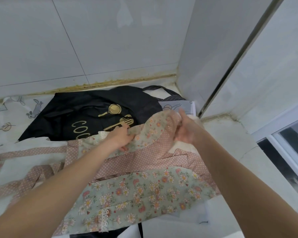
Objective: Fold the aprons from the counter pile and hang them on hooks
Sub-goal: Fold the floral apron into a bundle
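- Gripping top edge of floral apron [141, 189] w/ left hand [121, 137], fingers curled into fabric.
- Pinching same edge w/ right hand [185, 131], blurred.
- Lying atop counter pile, overlapping black apron [86, 115].

Aprons in a pile on the counter [230, 134]. The cooking apron [86, 114] lies at the back edge against the wall [93, 48]. The flowered apron [144, 189] lies in front of it, reaching the front edge. The rabbit apron [12, 114] lies at the left, partly beneath the cooking apron. The window [291, 143] stands beyond the right edge.
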### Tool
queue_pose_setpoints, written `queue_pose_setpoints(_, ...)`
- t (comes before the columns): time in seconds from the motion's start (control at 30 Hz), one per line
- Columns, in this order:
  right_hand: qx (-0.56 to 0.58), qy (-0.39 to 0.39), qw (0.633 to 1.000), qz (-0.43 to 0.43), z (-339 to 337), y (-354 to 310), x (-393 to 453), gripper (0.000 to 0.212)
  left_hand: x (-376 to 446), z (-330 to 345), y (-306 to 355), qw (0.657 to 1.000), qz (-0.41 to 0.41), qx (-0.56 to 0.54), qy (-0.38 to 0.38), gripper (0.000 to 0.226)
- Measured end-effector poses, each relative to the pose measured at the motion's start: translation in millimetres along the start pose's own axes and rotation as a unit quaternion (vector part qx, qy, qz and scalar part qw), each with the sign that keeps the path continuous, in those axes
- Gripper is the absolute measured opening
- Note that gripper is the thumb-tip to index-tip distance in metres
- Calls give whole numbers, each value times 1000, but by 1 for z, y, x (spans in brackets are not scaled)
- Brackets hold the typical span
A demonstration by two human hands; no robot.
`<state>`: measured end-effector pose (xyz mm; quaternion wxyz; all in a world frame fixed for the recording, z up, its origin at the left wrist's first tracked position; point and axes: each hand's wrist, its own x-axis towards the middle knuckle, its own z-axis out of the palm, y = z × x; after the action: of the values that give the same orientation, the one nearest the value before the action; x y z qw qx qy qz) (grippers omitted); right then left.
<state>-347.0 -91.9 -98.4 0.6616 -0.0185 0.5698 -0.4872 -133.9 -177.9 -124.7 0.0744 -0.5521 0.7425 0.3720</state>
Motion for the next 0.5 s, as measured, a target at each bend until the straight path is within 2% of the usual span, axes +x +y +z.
queue_pose_setpoints(0.07, 108, 35, 993, -22, -1, -11, 9, 64, 1, 4, -6, 996, 28, 87, 16, 47)
queue_pose_setpoints(0.13, 126, 102, 984, -74, -7, -24, 8, 42, 0, 5, -13, 989, 49, 139, 22, 48)
queue_pose_setpoints(0.2, 90, 177, 971, -134, -16, -42, 6, 12, -1, 6, -22, 982, 68, 171, 30, 49)
queue_pose_setpoints(0.27, 107, 175, 963, -175, -21, -52, 2, 16, -5, 9, -30, 980, 77, 177, 38, 54)
queue_pose_setpoints(0.33, 21, 186, 969, -163, -20, -52, -4, 14, -12, 14, -31, 978, 79, 178, 67, 59)
queue_pose_setpoints(0.37, -66, 203, 968, -135, -19, -46, -2, 29, -15, 17, -29, 974, 85, 189, 91, 61)
queue_pose_setpoints(0.43, -206, 222, 949, -85, -17, -34, 4, 76, -23, 23, -22, 958, 117, 224, 134, 61)
queue_pose_setpoints(0.5, -232, 254, 935, -87, -16, -20, 12, 95, -31, 27, -15, 946, 164, 235, 148, 62)
